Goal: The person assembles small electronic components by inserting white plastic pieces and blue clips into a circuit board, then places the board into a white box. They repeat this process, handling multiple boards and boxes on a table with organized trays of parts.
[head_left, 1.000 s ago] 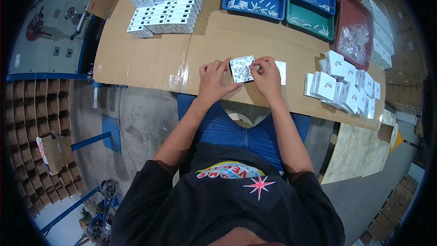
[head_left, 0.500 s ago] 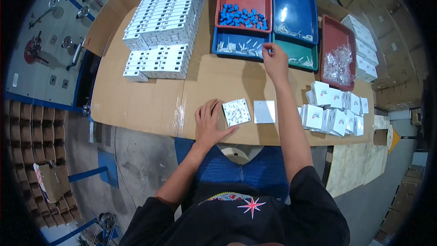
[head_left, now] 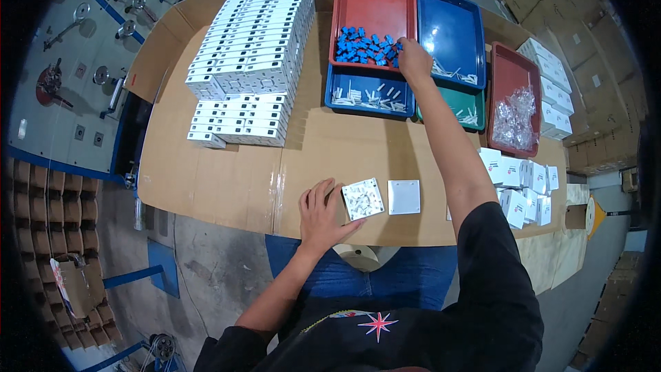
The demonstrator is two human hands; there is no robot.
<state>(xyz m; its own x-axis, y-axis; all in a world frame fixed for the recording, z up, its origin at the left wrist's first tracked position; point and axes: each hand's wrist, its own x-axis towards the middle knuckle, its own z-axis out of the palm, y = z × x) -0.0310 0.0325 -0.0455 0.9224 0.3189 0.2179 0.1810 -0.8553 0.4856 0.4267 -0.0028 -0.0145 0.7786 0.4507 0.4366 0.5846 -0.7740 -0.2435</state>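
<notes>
My left hand rests on the cardboard tabletop with its fingers apart. Its thumb and fingertips lie around the near left corner of a white square box that has small white pieces in it. Right of the box lies a flat white square piece. My right hand reaches to the right side of a red tray, its fingers drawn together at the small blue plastic parts. What those fingertips hold, if anything, is hidden.
A blue tray and a green tray hold small white pieces. Another blue tray stands behind. Clear plastic bags fill a dark red tray. Stacked white boxes stand left; small white boxes lie right.
My right hand has moved from the near blue tray up to the red tray with blue parts. My left hand stays beside the white box. The whole view has shifted slightly.
</notes>
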